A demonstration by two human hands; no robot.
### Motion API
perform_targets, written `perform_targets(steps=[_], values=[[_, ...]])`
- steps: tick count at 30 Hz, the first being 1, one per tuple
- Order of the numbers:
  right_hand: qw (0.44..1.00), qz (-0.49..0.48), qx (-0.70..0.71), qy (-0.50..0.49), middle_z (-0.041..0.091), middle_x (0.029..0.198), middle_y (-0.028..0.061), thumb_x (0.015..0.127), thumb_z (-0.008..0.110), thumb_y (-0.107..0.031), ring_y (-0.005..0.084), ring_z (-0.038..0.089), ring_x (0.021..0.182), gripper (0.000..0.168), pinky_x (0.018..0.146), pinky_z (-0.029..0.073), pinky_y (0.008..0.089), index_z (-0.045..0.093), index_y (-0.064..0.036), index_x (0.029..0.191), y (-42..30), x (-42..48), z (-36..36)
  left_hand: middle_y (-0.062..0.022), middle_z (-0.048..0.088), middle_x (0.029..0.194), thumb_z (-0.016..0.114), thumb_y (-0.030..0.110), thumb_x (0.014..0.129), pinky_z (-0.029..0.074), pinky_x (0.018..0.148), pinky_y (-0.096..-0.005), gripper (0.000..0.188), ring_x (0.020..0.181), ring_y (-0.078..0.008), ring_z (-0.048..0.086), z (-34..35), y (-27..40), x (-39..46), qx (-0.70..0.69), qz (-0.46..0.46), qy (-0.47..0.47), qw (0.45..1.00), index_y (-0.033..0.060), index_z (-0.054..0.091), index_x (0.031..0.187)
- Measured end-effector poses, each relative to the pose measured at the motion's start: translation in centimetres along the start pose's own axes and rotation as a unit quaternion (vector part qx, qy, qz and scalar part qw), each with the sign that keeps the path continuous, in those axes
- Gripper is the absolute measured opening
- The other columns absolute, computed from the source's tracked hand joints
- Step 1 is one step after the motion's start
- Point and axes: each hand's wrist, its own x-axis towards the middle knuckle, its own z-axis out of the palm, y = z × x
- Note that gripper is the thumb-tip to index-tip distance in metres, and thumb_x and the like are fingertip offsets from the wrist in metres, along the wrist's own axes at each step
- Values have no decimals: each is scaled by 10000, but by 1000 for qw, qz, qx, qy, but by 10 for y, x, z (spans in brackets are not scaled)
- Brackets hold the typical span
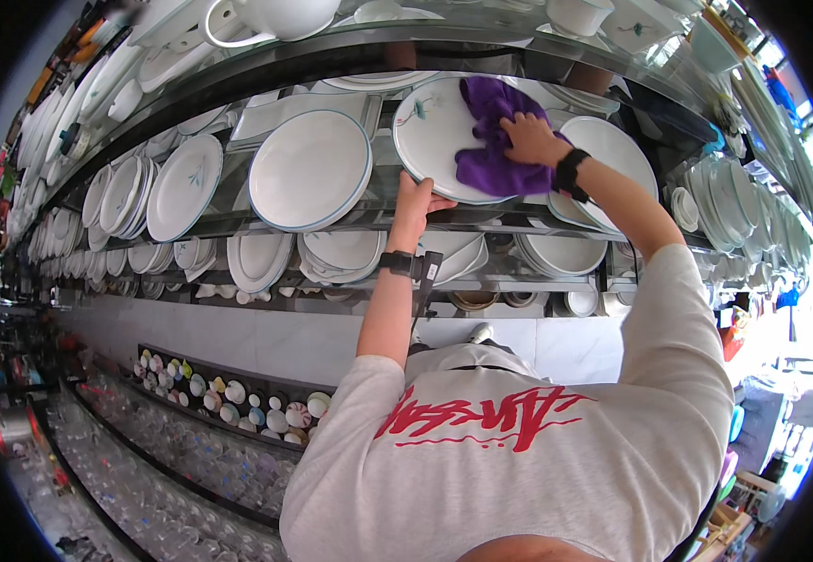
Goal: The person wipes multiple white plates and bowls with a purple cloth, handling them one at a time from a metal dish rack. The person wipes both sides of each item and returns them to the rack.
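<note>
A large white oval plate [434, 140] with a thin blue rim and a flower design is tilted over the edge of the glass shelf. My left hand [415, 202] grips its lower left rim, thumb on top and fingers beneath. Spread across the right part of the plate is a purple cloth [494, 158]. My right hand [531, 140] presses that cloth onto the plate's surface; the cloth hides much of the face. To the left stands a plain white plate with a blue rim [310, 171]. Another white plate [617, 165] lies behind my right forearm.
A dark-framed upper shelf [378, 53] carries a white teapot [273, 17]. Stacked bowls [564, 251] fill the shelf below. Patterned plates [185, 186] line the left side. Small colourful cups [276, 420] and many clear glasses [196, 456] occupy racks across the aisle, behind me.
</note>
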Motion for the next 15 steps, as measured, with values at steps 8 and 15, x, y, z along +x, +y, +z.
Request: perform_targets(steps=[8, 15], values=[[978, -162, 132, -2, 489, 1260, 212, 780, 628, -361, 397, 490, 1153, 630, 882, 456, 523, 445, -150, 1344, -73, -33, -13, -111, 596, 1085, 493, 62, 900, 524, 650, -286, 297, 787, -150, 633, -11, -21, 18, -13, 63, 22, 998, 11, 455, 1190], [955, -261, 108, 90, 309, 1465, 157, 816, 617, -328, 369, 337, 1324, 589, 921, 409, 598, 420, -274, 1369, -83, 52, 3, -132, 589, 1109, 444, 113, 951, 592, 687, -387, 325, 837, -239, 671, -13, -9, 9, -20, -55, 0, 998, 73, 369, 1264]])
